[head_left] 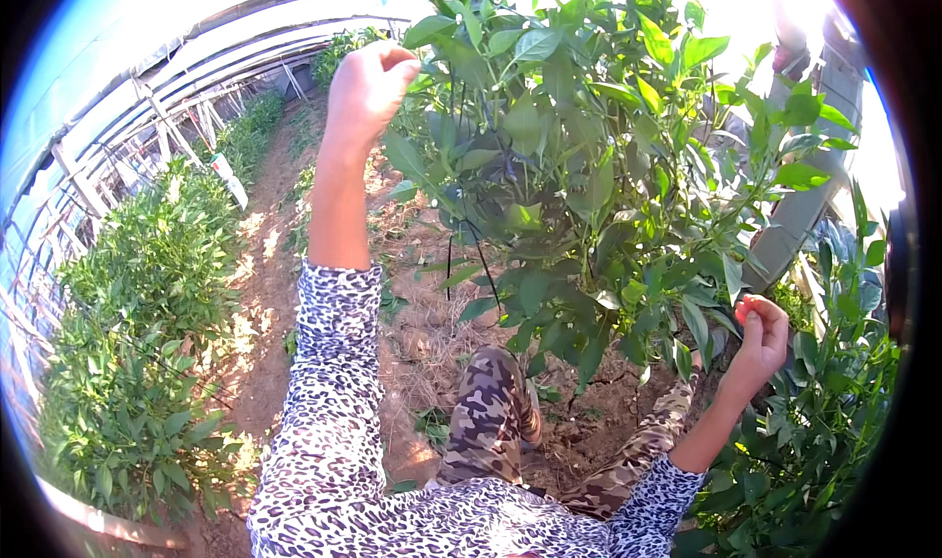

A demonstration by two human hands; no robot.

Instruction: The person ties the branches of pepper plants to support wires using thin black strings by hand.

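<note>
A tall leafy green plant (559, 190), likely a pepper plant, stands in front of me, with dark ties or cords (482, 263) hanging among its stems. My left hand (372, 90) is raised at the plant's upper left edge, its fingers curled with thumb near forefinger; whether something thin is between them cannot be told. My right hand (765, 337) is lower, at the plant's right side, its fingertips closed on a small red object (746, 308) whose kind is unclear. Leaves hang close beside that hand.
Rows of leafy plants grow at the left (147, 278) and right (809, 425). A soil path (257, 263) runs along the left. A slanting grey post (802, 197) stands behind the plant at the right. Curved greenhouse poles (243, 13) arch overhead. My camouflage-clad legs (486, 418) are below.
</note>
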